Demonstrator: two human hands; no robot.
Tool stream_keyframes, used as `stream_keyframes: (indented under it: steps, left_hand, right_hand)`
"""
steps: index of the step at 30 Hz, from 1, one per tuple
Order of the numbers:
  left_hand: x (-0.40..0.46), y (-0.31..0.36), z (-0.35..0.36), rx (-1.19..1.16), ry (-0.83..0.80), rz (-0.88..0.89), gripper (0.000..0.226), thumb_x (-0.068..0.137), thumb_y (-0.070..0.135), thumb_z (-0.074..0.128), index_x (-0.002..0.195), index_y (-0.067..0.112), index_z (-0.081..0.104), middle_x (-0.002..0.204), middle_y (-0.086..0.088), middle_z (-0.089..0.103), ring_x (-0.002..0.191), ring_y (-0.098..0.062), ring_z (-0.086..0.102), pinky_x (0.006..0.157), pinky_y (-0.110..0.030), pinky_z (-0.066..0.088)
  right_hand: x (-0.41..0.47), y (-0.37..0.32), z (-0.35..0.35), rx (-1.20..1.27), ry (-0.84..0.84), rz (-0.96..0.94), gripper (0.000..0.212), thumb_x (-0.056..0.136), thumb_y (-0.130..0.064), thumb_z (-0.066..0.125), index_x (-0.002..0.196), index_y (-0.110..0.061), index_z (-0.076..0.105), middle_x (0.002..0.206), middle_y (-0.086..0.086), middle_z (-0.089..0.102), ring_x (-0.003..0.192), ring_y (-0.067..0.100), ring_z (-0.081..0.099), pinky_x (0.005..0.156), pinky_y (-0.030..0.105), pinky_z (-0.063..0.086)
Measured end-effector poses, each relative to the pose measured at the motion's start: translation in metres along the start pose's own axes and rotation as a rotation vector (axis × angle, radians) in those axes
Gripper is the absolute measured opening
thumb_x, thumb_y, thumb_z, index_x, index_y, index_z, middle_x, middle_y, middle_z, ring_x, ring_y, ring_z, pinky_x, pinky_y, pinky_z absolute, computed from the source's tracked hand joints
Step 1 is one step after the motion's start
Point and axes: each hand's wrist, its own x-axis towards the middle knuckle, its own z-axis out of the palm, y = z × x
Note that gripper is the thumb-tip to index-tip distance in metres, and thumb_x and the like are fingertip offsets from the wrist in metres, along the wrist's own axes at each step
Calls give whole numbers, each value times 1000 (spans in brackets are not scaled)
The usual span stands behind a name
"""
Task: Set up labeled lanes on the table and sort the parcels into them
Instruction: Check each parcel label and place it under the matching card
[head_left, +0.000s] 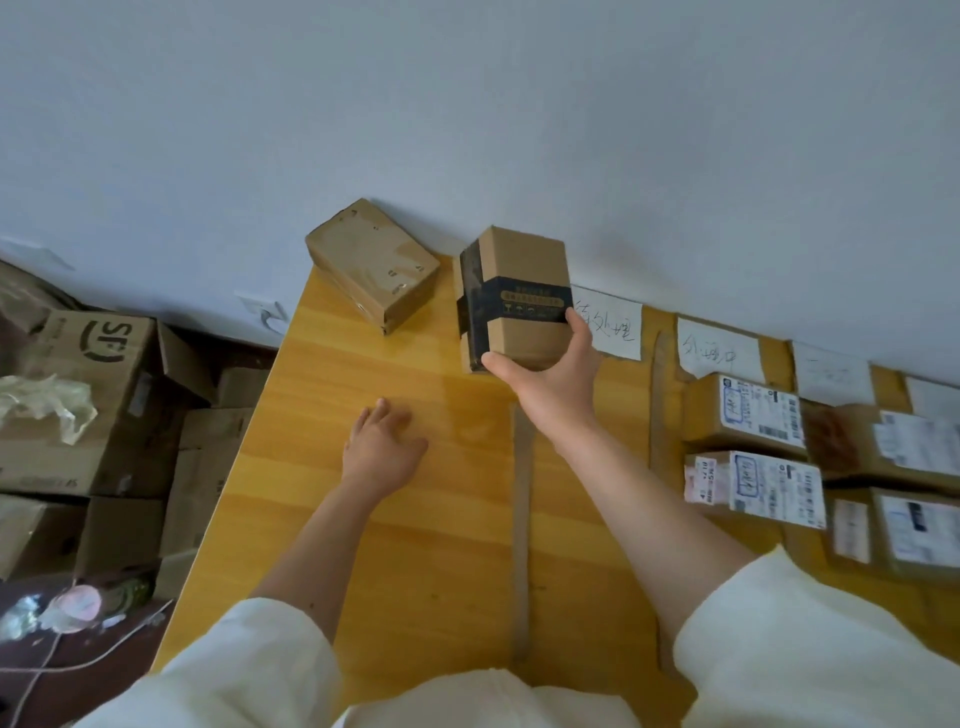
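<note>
Parcels stood along the far table edge; we noted the right hand (553, 371) clamped, thumb and fingers, on the near end of a black-banded box (514, 296) against the wall (467, 104), a taped box (371, 262) lying apart at the far left corner. The left hand (382, 447) rested flat on bare yellow table (415, 545), fingers relaxed and holding nothing. Cardboard strips (522, 519) marked lanes under handwritten labels (610, 322); labelled parcels (748, 410) filled the right lanes. Open cartons (88, 395) crowded the floor beyond the left edge.
</note>
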Motion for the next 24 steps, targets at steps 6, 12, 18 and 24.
stream_keyframes:
  steps: [6, 12, 18, 24]
  left_hand:
    - [-31, 31, 6, -666, -30, -92, 50, 95, 48, 49, 133, 16, 56, 130, -5, 61, 118, -24, 56, 101, -38, 45]
    - [-66, 67, 13, -1076, -266, -129, 58, 93, 62, 37, 125, 19, 59, 119, -4, 67, 112, -21, 61, 95, -42, 50]
    - [-94, 103, 15, -1183, -430, 23, 61, 88, 66, 41, 120, 20, 63, 111, -4, 71, 101, -20, 65, 100, -44, 47]
    - [-111, 127, 31, -1083, -440, 111, 40, 82, 55, 54, 108, 27, 68, 102, 2, 72, 97, -19, 61, 99, -41, 43]
  right_hand:
    - [-34, 5, -42, 642, -375, 307, 81, 74, -39, 78, 141, -22, 36, 134, 12, 52, 122, 25, 55, 105, 42, 46]
    - [-63, 27, -84, 1134, -599, 621, 84, 70, -55, 71, 137, -8, 51, 134, 25, 51, 121, 39, 52, 99, 44, 48]
    - [-79, 51, -114, 1276, -586, 696, 89, 66, -62, 68, 134, -7, 55, 126, 25, 54, 114, 38, 53, 96, 43, 47]
    - [-88, 71, -138, 1342, -589, 749, 88, 74, -72, 56, 134, -7, 53, 115, 26, 63, 104, 40, 62, 90, 43, 48]
